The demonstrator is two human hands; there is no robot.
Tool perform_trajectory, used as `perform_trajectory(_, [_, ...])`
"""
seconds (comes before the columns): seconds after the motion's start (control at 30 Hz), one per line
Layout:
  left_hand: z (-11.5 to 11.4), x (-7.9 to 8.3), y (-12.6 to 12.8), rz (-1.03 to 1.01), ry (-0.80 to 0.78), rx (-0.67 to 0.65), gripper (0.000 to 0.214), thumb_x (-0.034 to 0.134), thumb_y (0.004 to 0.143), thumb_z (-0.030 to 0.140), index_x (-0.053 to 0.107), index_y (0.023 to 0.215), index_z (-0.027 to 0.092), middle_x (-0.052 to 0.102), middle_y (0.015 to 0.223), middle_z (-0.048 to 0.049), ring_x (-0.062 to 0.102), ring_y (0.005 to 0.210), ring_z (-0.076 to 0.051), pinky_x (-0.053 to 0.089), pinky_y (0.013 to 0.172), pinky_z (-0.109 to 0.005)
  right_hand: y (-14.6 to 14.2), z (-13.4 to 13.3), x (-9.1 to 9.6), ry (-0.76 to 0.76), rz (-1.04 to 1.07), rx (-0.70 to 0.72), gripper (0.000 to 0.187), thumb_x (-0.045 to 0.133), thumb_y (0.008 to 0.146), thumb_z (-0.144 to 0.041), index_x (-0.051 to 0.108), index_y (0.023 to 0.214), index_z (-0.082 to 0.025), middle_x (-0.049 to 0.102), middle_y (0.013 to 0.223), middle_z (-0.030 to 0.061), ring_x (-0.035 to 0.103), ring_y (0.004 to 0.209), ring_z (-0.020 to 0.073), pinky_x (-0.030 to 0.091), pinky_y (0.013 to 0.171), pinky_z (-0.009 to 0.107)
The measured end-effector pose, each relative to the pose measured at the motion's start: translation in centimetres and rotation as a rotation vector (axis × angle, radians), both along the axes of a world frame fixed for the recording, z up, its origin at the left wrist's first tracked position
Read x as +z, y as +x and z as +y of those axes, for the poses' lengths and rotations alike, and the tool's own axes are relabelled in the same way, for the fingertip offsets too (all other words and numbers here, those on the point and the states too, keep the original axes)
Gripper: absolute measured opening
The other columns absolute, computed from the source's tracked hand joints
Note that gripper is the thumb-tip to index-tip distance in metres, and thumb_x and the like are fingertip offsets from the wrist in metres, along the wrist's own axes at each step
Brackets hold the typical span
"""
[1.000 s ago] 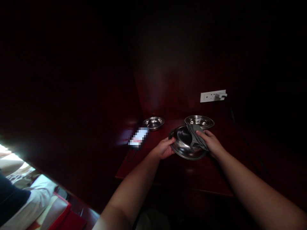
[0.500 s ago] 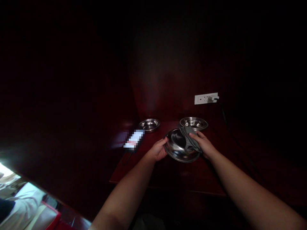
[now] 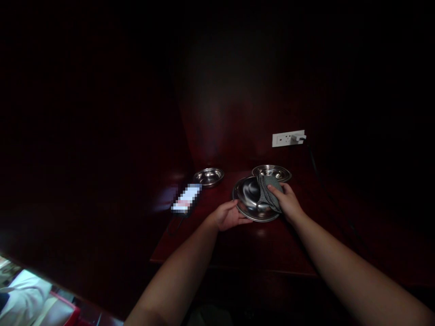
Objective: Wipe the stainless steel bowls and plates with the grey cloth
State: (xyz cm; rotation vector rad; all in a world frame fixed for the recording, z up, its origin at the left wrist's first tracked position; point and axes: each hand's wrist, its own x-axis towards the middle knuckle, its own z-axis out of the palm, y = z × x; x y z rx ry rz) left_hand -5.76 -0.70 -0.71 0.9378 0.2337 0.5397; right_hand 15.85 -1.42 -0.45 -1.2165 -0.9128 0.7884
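A shiny steel bowl (image 3: 247,195) is tilted above the desk, its underside or inside facing me; I cannot tell which. My left hand (image 3: 228,215) grips its left rim, the thumb on the edge and the fingers reaching underneath. In my right hand (image 3: 288,201) is a grey cloth (image 3: 268,194), pressed against the right side of the bowl's surface. Just behind it, a stack of steel bowls or plates (image 3: 272,172) rests on the desk, partly hidden. Another steel bowl (image 3: 209,176) sits farther left, near the back wall.
A phone (image 3: 186,199) with a lit, blurred screen and a cable lies at the left on the dark red desk (image 3: 204,244). On the back wall is a white socket panel (image 3: 283,139) with a plugged charger. A person's pale sleeve (image 3: 29,290) shows at lower left.
The bowl has turned and risen slightly in my hands. My left fingers have stretched farther under its rim, and the cloth has shifted over its surface. The camera view has moved slightly.
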Motion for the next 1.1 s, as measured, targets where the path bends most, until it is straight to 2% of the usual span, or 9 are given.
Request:
perform_trajectory(0.13, [0.4,0.0,0.2,0.033,-0.035,0.010,0.054,0.040,0.080,0.048,0.048,0.117,0.009,0.058,0.113,-0.0184,0.057,0.101,-0.026,0.036,0.091,-0.042,0.0,0.1,-0.2,-0.009,-0.076,0.000,0.045,0.069,0.058,-0.049,0.054,0.091,-0.023,0.064,0.084,0.0008,0.061,0.074,0.0171,0.048,0.064,0.027])
perform_trajectory(0.27, [0.6,-0.1,0.3,0.010,-0.067,0.021,0.053,0.036,0.082,0.047,0.050,0.116,0.009,0.060,0.109,-0.0173,0.059,0.095,-0.023,0.039,0.087,-0.038,0.0,-0.1,0.0,-0.007,-0.090,0.023,0.045,0.069,0.058,-0.049,0.053,0.091,-0.023,0.063,0.085,0.0011,0.061,0.074,0.0172,0.048,0.066,0.027])
perform_trajectory(0.57, [0.6,-0.2,0.2,-0.011,-0.148,0.072,0.043,0.038,0.083,0.043,0.054,0.109,0.012,0.065,0.097,-0.0136,0.061,0.088,-0.021,0.042,0.079,-0.034,0.3,-0.4,-0.1,-0.022,0.000,0.143,0.042,0.071,0.058,-0.046,0.053,0.088,-0.023,0.064,0.074,-0.0021,0.060,0.064,0.0157,0.048,0.058,0.027])
perform_trajectory(0.83, [0.5,-0.3,0.2,0.016,-0.172,0.130,0.046,0.039,0.082,0.047,0.054,0.110,0.012,0.067,0.087,-0.0112,0.063,0.078,-0.020,0.043,0.071,-0.031,-0.1,-1.2,0.5,-0.078,0.075,0.214,0.036,0.072,0.060,-0.041,0.055,0.085,-0.022,0.064,0.071,-0.0019,0.060,0.062,0.0139,0.048,0.057,0.025])
perform_trajectory(0.97, [0.7,-0.3,0.4,-0.023,-0.161,0.164,0.046,0.040,0.082,0.047,0.055,0.108,0.013,0.067,0.088,-0.0113,0.062,0.080,-0.020,0.042,0.074,-0.032,-0.3,-1.1,0.6,-0.094,0.119,0.189,0.035,0.073,0.059,-0.041,0.055,0.083,-0.023,0.065,0.070,-0.0010,0.060,0.060,0.0147,0.049,0.054,0.026])
perform_trajectory(1.1, [0.8,-0.1,0.4,-0.072,-0.164,0.265,0.042,0.042,0.080,0.047,0.056,0.103,0.014,0.065,0.087,-0.0102,0.062,0.078,-0.019,0.043,0.076,-0.033,-0.1,-0.6,0.4,-0.078,0.160,0.096,0.038,0.074,0.056,-0.042,0.054,0.083,-0.023,0.064,0.069,-0.0006,0.060,0.057,0.0160,0.051,0.051,0.027])
